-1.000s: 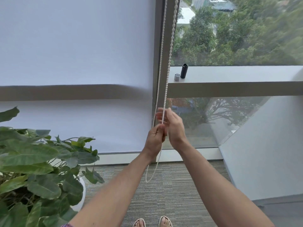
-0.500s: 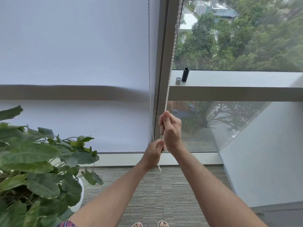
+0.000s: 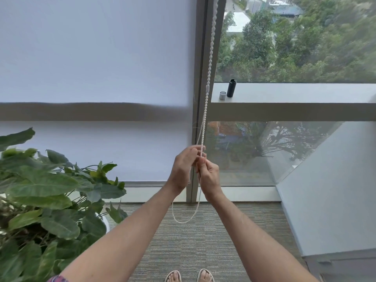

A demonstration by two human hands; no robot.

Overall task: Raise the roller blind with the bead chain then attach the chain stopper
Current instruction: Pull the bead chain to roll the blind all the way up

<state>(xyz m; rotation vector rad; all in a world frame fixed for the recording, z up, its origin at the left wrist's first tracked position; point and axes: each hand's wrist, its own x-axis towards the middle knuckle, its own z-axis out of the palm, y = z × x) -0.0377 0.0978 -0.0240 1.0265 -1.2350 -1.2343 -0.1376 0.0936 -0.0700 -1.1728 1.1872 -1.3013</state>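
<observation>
The white roller blind [image 3: 97, 58] covers the left window pane, and its bottom bar [image 3: 142, 181] hangs just above the sill. A white bead chain [image 3: 209, 58] runs down along the window frame to my hands. A longer white piece [image 3: 208, 88] sits on the chain at ledge height. My left hand [image 3: 182, 169] is curled around the chain, its fingertips on the beads. Just below and to the right, my right hand [image 3: 210, 177] pinches the same strand. The chain's slack loop [image 3: 183, 220] hangs under both hands above the carpet.
A big-leaved potted plant [image 3: 40, 190] fills the lower left, close to my left arm. A black cylinder [image 3: 231, 88] and a small silver cap [image 3: 222, 95] stand on the window ledge [image 3: 295, 92]. A white wall [image 3: 335, 190] slants in on the right. My sandalled feet [image 3: 189, 276] are on grey carpet.
My left hand rose from under the right hand to beside and slightly above it. My right hand dropped lower on the chain. The slack loop hangs longer under my hands.
</observation>
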